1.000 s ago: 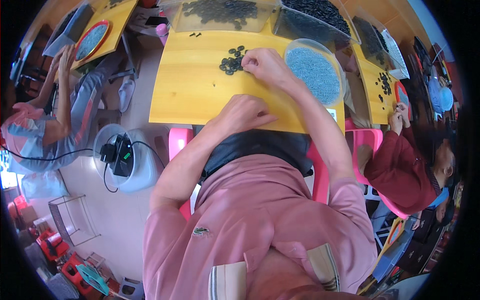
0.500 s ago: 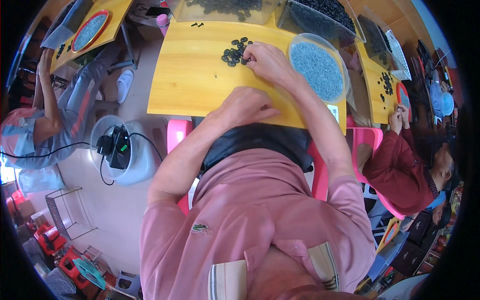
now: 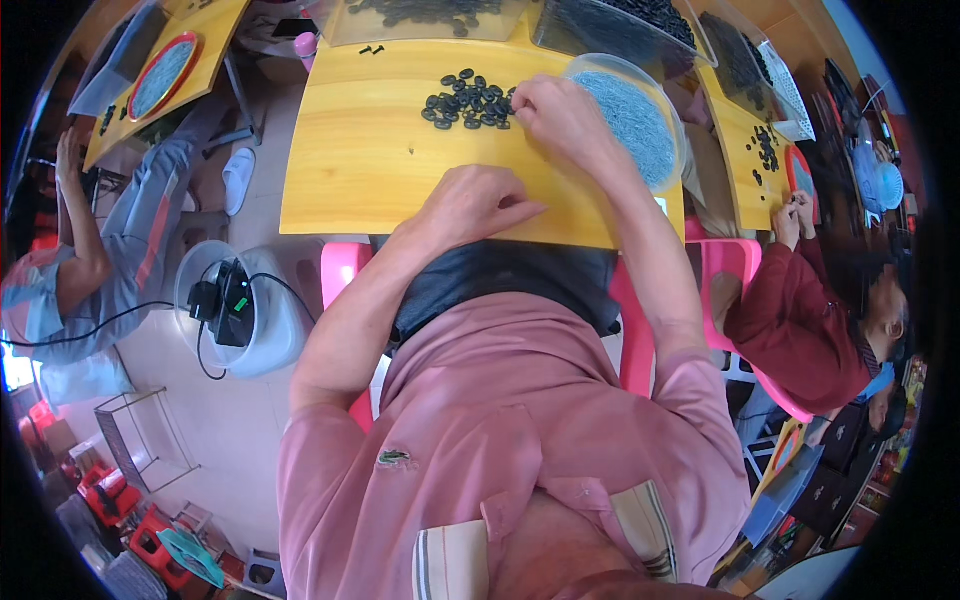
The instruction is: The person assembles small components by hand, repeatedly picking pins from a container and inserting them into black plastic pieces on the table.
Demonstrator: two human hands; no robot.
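Pile mid-surface, dish to its right, bins along the back.
Parts pile [image 3: 465,104] on the surface [image 3: 345,165], just left of the right hand's fingers [image 3: 524,98]; left hand's fingers [image 3: 503,182] nearer the front edge. Dish [image 3: 682,145], pins [image 3: 632,125] inside, right of the right hand; right bin [image 3: 585,48] behind it. Two loose pieces [image 3: 371,49] far left, before the left bin [image 3: 420,33]. On the floor, left: tub [image 3: 278,350] with device [image 3: 234,310] inside, slipper [image 3: 238,180] behind. Neighbouring surfaces: left [image 3: 222,22] with tray [image 3: 196,55], right [image 3: 745,192] with scattered parts [image 3: 767,150].

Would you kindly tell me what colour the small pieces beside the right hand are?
The small pieces are black, showing best in the head view.
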